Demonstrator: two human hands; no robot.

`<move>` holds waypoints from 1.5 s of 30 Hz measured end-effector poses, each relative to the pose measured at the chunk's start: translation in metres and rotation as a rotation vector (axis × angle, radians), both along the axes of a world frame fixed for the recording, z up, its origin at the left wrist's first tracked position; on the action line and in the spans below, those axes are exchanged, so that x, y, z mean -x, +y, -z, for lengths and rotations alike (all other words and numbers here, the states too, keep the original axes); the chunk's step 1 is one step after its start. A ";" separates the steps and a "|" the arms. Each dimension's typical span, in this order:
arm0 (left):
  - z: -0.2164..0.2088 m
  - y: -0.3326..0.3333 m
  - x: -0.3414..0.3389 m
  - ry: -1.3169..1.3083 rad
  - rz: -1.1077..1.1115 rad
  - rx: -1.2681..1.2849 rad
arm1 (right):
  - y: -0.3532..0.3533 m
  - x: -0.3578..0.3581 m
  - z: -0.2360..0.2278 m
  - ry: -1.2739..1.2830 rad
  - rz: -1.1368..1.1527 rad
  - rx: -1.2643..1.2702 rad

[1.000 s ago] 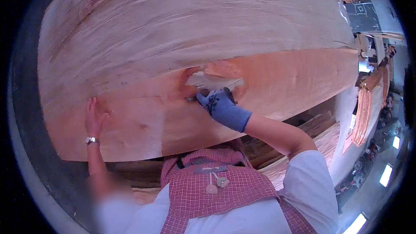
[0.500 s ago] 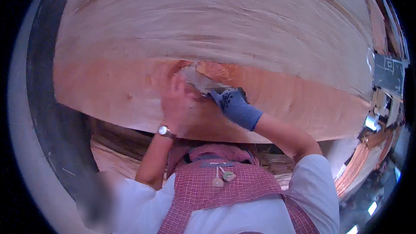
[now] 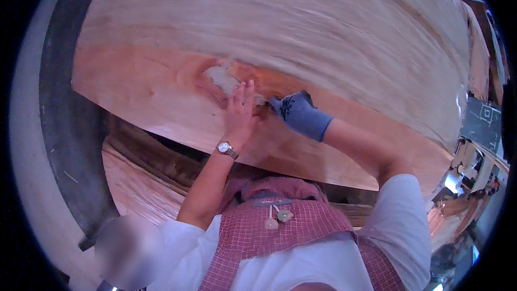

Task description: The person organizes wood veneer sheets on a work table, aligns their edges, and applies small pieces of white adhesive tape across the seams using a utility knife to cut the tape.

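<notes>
A reddish wood veneer sheet (image 3: pixel 140 89) lies in front of me. In it is a ragged-edged pale patch (image 3: pixel 222 78); whether this is a hole or a separate piece, I cannot tell. My left hand (image 3: pixel 242 109), bare and wearing a wristwatch (image 3: pixel 225 149), rests flat with fingers stretched over the patch's lower right part. Just to the right, my right hand (image 3: pixel 301 112), in a blue glove with a dark palm, is closed at the patch's right end. What its fingers hold is hidden.
Paler wood sheet (image 3: pixel 280 21) spreads beyond the reddish strip. A dark upright beam (image 3: pixel 67 129) runs along the left. Below the sheet's near edge are more veneer layers (image 3: pixel 140 183). At the right are a dark panel (image 3: pixel 482 121) and scraps of wood.
My left hand has moved right and now lies over part of the patch, close to the gloved hand. My right hand stays near the patch's right end. The view has tilted.
</notes>
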State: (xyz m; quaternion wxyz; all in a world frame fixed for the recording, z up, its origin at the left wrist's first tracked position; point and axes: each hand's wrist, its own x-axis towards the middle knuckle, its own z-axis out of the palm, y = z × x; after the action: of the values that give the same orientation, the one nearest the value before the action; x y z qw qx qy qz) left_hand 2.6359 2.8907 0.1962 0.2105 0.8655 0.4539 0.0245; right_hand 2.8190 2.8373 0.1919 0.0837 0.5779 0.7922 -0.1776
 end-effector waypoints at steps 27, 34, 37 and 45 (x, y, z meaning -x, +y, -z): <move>-0.003 -0.053 -0.096 0.167 0.165 -0.008 | -0.040 -0.077 0.010 -0.097 -0.110 0.039; 0.014 -0.057 -0.097 0.356 0.354 -0.211 | -0.149 -0.186 0.012 -0.072 0.222 -0.089; 0.023 -0.049 -0.087 0.270 0.305 -0.109 | -0.210 -0.255 -0.002 -0.036 0.290 -0.055; -0.003 -0.068 -0.122 0.334 0.230 -0.122 | -0.373 -0.412 -0.008 -0.064 0.459 -0.003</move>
State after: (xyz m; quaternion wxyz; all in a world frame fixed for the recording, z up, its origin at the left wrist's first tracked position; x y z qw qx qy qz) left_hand 2.7576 2.8231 0.1990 0.0808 0.9147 0.3784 -0.1162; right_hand 3.2312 2.4638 0.1995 0.0651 0.7483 0.6373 -0.1723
